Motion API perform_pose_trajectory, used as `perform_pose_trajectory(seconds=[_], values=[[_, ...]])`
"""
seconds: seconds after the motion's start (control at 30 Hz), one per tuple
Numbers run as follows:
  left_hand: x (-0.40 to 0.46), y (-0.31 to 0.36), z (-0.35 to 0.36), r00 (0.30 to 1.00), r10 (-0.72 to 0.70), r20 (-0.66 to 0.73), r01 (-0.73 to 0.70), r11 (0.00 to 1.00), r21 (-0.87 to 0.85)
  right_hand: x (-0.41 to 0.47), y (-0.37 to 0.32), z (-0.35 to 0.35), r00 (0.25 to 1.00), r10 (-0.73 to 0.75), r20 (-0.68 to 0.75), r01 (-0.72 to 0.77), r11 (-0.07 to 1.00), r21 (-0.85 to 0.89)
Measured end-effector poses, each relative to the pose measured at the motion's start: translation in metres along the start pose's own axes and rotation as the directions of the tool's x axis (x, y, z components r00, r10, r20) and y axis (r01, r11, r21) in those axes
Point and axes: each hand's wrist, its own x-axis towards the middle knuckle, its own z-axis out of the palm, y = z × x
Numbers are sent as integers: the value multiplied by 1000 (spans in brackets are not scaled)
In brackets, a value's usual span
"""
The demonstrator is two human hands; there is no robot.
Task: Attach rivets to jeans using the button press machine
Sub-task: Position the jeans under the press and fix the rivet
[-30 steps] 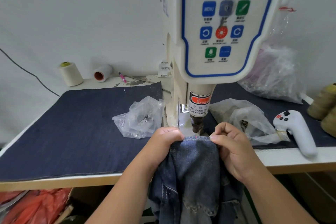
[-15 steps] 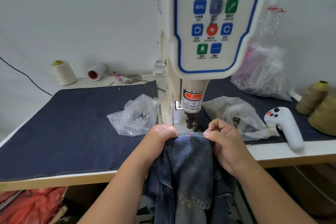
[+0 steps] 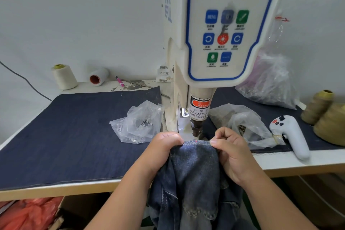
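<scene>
Blue jeans (image 3: 196,170) hang from the table's front edge, their top hem stretched flat under the press. My left hand (image 3: 164,147) grips the hem on the left; my right hand (image 3: 231,151) pinches it on the right. A red laser dot sits on the hem between them. The button press machine (image 3: 211,43) stands behind, its punch head (image 3: 196,127) just above and behind the hem. A clear bag of silver rivets (image 3: 139,123) lies left of the machine and another clear bag (image 3: 242,123) lies to its right.
Dark denim cloth (image 3: 65,136) covers the table. A white handheld controller (image 3: 291,134) lies at the right, with olive thread cones (image 3: 324,114) beyond. White thread spools (image 3: 64,76) and a pink pen (image 3: 119,81) sit at the back left. A large plastic bag (image 3: 268,80) leans at the back right.
Both hands keep hold of the hem under the punch head. The view has shifted slightly; the fabric and hands have barely moved relative to the machine.
</scene>
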Motion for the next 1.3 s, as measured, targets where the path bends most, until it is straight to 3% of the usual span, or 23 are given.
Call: perform_pose_trajectory(seconds=[1.3], values=[[-1,5,3,999,5,-37,-3,998,66,5,4,-3,1000,4,-12,-4,1000,2]])
